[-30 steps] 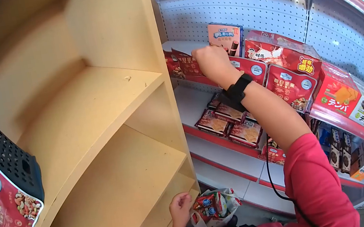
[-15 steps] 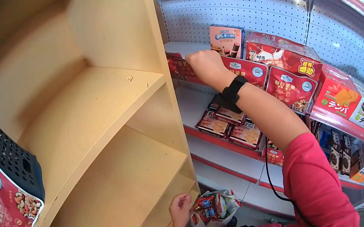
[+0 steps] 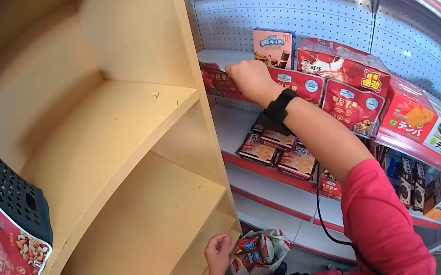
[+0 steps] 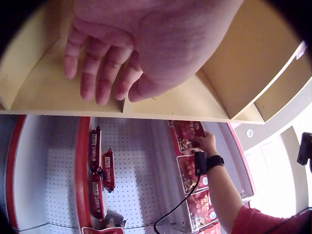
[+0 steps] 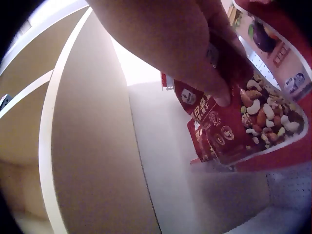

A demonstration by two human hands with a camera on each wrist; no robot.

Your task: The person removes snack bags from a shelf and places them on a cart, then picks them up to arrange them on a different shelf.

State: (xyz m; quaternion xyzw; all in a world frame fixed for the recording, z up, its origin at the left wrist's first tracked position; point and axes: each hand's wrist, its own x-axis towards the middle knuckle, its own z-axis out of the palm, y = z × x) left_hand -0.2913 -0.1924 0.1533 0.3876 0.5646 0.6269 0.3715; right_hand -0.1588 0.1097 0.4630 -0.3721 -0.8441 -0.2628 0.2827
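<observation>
My right hand (image 3: 253, 81) reaches to the left end of the red-edged store shelf and grips a red nut pouch (image 3: 217, 82) by its upper part. In the right wrist view the thumb presses on the front of this pouch (image 5: 222, 129), above its picture of mixed nuts; the other fingers are mostly hidden behind it. More red nut pouches (image 3: 350, 104) stand to the right along the shelf front. Low beside the wooden shelving, my left hand (image 3: 217, 250) hangs with loosely curled fingers and holds nothing, its palm filling the top of the left wrist view.
Wooden shelving (image 3: 132, 134) fills the left side, its upright close beside the store shelf. A dark perforated basket (image 3: 11, 195) with nut pouches in front stands at far left. A pink biscuit box (image 3: 273, 47) is behind my right hand. Below sits a plastic bag of snacks (image 3: 260, 253).
My right hand has shifted slightly left with the nut pouch, mostly during the first half second, and has since stayed nearly still. The left hand has not visibly moved.
</observation>
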